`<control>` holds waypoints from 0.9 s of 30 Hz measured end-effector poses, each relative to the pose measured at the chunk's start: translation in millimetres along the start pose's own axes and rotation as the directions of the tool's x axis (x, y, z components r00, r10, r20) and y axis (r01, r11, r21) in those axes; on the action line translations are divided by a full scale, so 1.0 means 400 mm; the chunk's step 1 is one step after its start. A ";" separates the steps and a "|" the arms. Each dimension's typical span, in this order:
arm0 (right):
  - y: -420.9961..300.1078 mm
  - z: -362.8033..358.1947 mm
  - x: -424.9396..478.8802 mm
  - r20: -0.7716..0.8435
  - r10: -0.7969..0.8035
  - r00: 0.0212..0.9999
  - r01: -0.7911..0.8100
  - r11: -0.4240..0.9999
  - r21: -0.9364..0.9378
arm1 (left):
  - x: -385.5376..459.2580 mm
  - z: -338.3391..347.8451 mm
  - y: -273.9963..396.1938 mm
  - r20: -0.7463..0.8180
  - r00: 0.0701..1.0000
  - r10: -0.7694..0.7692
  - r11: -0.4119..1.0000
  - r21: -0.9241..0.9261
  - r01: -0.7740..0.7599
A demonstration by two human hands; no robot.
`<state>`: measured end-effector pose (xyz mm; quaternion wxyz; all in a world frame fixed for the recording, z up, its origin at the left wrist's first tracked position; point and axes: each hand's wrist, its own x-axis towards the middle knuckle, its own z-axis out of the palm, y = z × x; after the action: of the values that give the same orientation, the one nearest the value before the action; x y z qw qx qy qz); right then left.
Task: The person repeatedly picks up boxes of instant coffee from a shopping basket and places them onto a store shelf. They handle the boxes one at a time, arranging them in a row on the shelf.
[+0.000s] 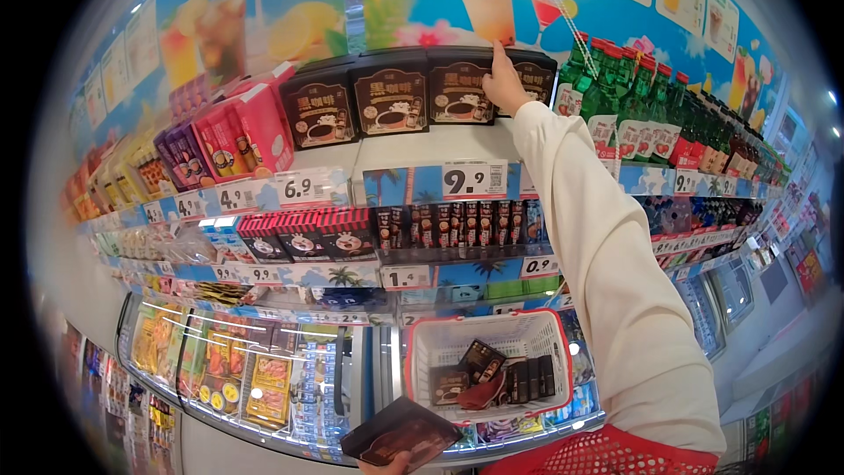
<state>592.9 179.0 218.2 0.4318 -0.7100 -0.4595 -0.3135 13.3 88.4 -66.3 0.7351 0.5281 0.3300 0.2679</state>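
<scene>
My right hand (506, 82) reaches to the top shelf and touches the upright black coffee boxes at the right of their row. Its index finger points up along a box, and the other fingers are partly hidden. Beside it stands a coffee box (460, 89) printed with a cup; further rows of the same kind stand to its left. Low in the view, my left hand (390, 464) is shut on a dark flat box (402, 434), tilted in front of the basket. A white basket (557, 376) with a red rim holds several black boxes (484, 359) and a dark red item (481, 394).
Green bottles (603, 99) with red caps stand right of the boxes. Pink cartons (247, 125) stand on the left. Price tags line the shelf edge (428, 183). Below are small packages (461, 221) and a glass-topped freezer (231, 369). A white cord (560, 0) hangs near the bottles.
</scene>
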 end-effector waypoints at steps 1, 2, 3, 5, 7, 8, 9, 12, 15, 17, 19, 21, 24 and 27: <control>0.004 0.000 -0.001 -0.013 -0.026 1.000 0.026 1.000 -0.015 | 0.008 0.005 -0.009 -0.032 0.999 0.004 0.999 -0.039 -0.005; 0.010 -0.003 -0.003 -0.003 -0.019 1.000 0.019 1.000 -0.011 | 0.017 0.012 -0.014 -0.067 0.998 0.008 0.996 -0.090 -0.014; 0.003 -0.008 -0.006 0.008 -0.013 1.000 0.013 1.000 -0.003 | 0.027 0.021 -0.016 -0.114 0.993 0.019 0.988 -0.150 -0.036; -0.012 -0.020 -0.009 -0.029 -0.032 0.999 0.032 0.999 -0.015 | 0.042 0.043 -0.018 -0.165 0.985 0.041 0.972 -0.222 -0.077; -0.019 -0.040 -0.011 -0.121 -0.085 0.989 0.078 0.995 -0.063 | 0.068 0.070 0.004 -0.142 0.987 0.078 0.972 -0.209 -0.107; -0.030 -0.051 -0.011 -0.148 -0.066 0.987 0.065 0.998 -0.016 | 0.084 0.086 0.023 -0.116 0.988 0.098 0.975 -0.187 -0.118; -0.093 -0.049 -0.020 -0.167 -0.041 0.985 0.052 0.997 0.058 | 0.100 0.095 0.051 -0.117 0.986 0.116 0.979 -0.157 -0.134; -0.331 -0.152 -0.090 0.350 0.023 0.937 -0.215 0.825 0.522 | 0.195 0.103 0.131 -0.007 0.984 0.178 0.974 -0.140 -0.177; -0.503 -0.259 -0.213 0.745 -0.503 0.438 0.024 0.835 0.550 | 0.263 0.196 0.338 0.151 0.910 0.387 0.919 -0.149 -0.366; -0.522 -0.315 -0.277 0.726 -0.573 0.380 0.294 0.819 0.493 | 0.304 0.269 0.444 0.296 0.838 0.459 0.885 -0.073 -0.459; -0.560 -0.351 -0.251 0.906 -0.389 0.166 0.088 0.921 0.379 | 0.348 0.315 0.493 0.341 0.745 0.573 0.806 -0.071 -0.588; -0.544 -0.407 -0.221 0.747 -0.461 0.479 0.409 0.870 0.275 | 0.405 0.355 0.539 0.339 0.649 0.681 0.685 0.019 -0.729; -0.458 -0.480 -0.123 0.406 -0.446 0.797 0.416 0.894 0.165 | 0.485 0.419 0.634 0.394 0.481 0.783 0.404 0.265 -0.876; -0.381 -0.526 -0.027 0.330 -0.369 0.869 0.438 0.884 -0.163 | 0.565 0.456 0.671 0.572 0.456 0.682 -0.028 0.643 -0.765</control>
<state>437.8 16.6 349.0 0.1982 -0.6810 -0.6166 -0.3416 285.6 227.2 184.6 0.1253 0.9134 0.0563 0.3833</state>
